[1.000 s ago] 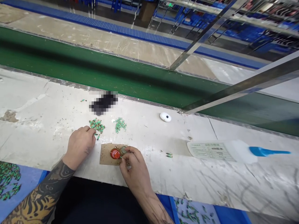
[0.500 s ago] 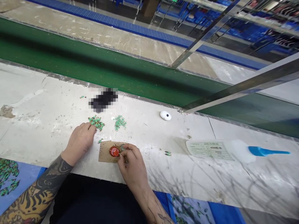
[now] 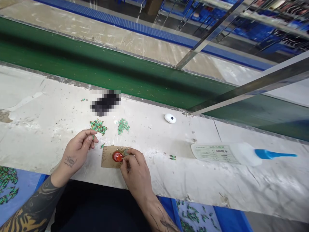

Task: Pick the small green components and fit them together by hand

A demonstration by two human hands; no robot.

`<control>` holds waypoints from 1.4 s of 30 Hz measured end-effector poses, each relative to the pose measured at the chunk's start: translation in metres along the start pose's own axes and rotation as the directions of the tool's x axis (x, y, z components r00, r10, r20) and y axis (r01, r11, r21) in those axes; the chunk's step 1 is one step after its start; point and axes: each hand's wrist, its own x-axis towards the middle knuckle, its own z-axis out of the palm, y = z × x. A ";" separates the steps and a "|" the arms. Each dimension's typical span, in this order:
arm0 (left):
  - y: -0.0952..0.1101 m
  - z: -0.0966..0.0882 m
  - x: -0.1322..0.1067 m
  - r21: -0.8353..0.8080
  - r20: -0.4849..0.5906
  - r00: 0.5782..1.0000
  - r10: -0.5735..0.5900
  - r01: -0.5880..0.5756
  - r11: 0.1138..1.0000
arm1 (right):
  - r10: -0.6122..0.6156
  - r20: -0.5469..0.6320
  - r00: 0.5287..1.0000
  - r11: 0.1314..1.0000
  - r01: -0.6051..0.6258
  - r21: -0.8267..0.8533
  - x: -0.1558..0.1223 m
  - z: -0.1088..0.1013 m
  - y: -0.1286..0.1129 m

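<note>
My left hand (image 3: 78,149) is raised over the bench with thumb and fingers pinched on a small green piece (image 3: 93,137). Just beyond it lies a pile of small green-and-gold pieces (image 3: 98,126), and beside that a pile of finer green bits (image 3: 123,125). My right hand (image 3: 137,169) is closed in a pinch at the right rim of a small red dish (image 3: 117,156); what its fingertips hold is too small to make out. Under the dish is a speckled piece of cardboard (image 3: 107,159). A small greyish round object (image 3: 126,152) touches the right fingers.
A white bottle with a blue nozzle (image 3: 224,154) lies on its side at right. A white earbud case (image 3: 170,118) and a pixelated dark object (image 3: 106,103) sit farther back. A green belt (image 3: 145,82) runs behind, with metal posts (image 3: 231,93). Blue trays of green pieces (image 3: 193,214) are below.
My left hand has drawn back from the green-and-gold pile and turned, now with a green piece between its fingers. My right hand stays at the red dish.
</note>
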 end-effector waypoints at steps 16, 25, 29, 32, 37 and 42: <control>-0.010 0.000 -0.016 -0.354 0.054 0.992 -0.111 0.123 0.927 | 0.041 -0.024 0.999 0.995 -0.039 0.090 -0.001 -0.013 0.001; -0.003 0.017 -0.034 -0.414 0.208 0.969 -0.131 0.208 0.886 | -0.070 -0.090 0.994 0.976 0.087 0.199 -0.001 -0.021 -0.001; 0.001 0.023 -0.039 -0.460 0.268 0.955 -0.129 0.245 0.853 | -0.028 -0.081 0.996 0.943 0.053 0.328 0.003 -0.026 -0.011; 0.005 0.026 -0.042 -0.492 0.318 0.942 -0.107 0.261 0.831 | -0.039 -0.101 0.994 0.908 0.077 0.411 0.007 -0.030 -0.020; 0.005 0.027 -0.043 -0.511 0.398 0.915 -0.058 0.274 0.815 | -0.010 -0.090 0.996 0.863 0.054 0.503 0.007 -0.032 -0.028; 0.002 0.030 -0.044 -0.554 0.374 0.927 0.006 0.218 0.803 | 0.009 -0.056 0.998 0.815 0.025 0.579 0.004 -0.032 -0.038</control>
